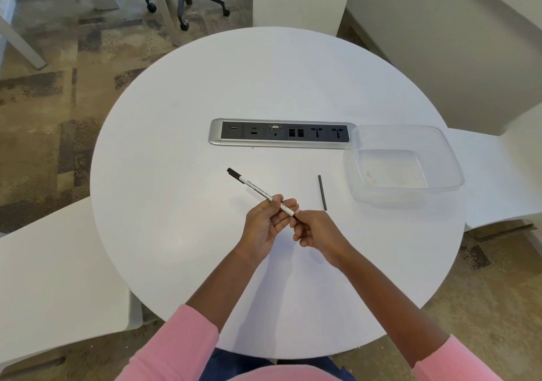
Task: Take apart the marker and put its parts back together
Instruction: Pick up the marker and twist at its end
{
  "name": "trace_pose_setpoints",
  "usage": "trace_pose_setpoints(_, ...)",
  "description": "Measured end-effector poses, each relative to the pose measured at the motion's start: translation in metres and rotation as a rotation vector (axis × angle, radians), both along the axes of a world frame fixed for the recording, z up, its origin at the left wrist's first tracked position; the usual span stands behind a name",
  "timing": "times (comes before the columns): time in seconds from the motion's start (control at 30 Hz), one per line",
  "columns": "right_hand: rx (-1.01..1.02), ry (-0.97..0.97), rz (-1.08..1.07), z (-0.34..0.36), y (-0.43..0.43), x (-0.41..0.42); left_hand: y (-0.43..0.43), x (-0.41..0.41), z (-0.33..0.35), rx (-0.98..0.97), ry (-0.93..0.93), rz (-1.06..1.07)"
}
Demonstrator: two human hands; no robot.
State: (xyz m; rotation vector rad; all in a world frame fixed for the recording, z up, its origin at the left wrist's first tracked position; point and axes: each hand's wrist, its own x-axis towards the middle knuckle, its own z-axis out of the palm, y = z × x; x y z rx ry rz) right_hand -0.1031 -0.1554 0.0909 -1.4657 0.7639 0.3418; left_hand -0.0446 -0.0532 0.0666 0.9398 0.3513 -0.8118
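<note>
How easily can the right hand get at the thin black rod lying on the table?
Probably yes, once freed. The black rod lies bare on the table, just beyond the right hand, with nothing between. But that hand is now pinching the near end of the marker.

both hands (265,224) grip marker (258,190) above table (181,146)

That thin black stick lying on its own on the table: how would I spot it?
Start at the round white table and find the clear plastic tub at its right side. Just left of the tub lies a thin black rod, nearly upright in the picture. Unlike the white-barrelled marker, no hand touches it.
</note>
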Motion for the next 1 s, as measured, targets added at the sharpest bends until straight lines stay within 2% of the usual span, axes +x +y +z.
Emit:
trace_pose_setpoints(0.07,-0.37,-0.066,0.109,0.0,0.006,-0.003,-0.001,0.001,0.0,0.0,0.014,0.002)
trace_pose_setpoints(0.13,-0.617,-0.162,0.195,-0.002,0.011,-0.006,-0.001,0.001,0.0,-0.004,0.022,0.005)
trace_pose_setpoints(0.2,-0.752,-0.241,0.271,-0.003,0.014,-0.008,-0.002,0.001,0.001,-0.001,0.02,0.002)
trace_pose_setpoints(0.33,-0.956,-0.242,0.372,-0.015,0.013,-0.006,-0.002,0.002,0.0,0.013,0.018,0.001)
trace_pose_setpoints(0.67,-0.928,-0.256,0.495,-0.017,0.011,-0.01,-0.001,0.001,0.002,0.029,-0.029,-0.056)
trace_pose_setpoints(0.93,-0.723,-0.223,0.504,-0.016,0.01,-0.013,0.001,0.0,0.004,0.043,-0.024,-0.056)
trace_pose_setpoints(1.0,-0.756,-0.22,0.494,-0.018,0.006,-0.014,0.001,0.0,0.003,0.034,-0.015,-0.044)
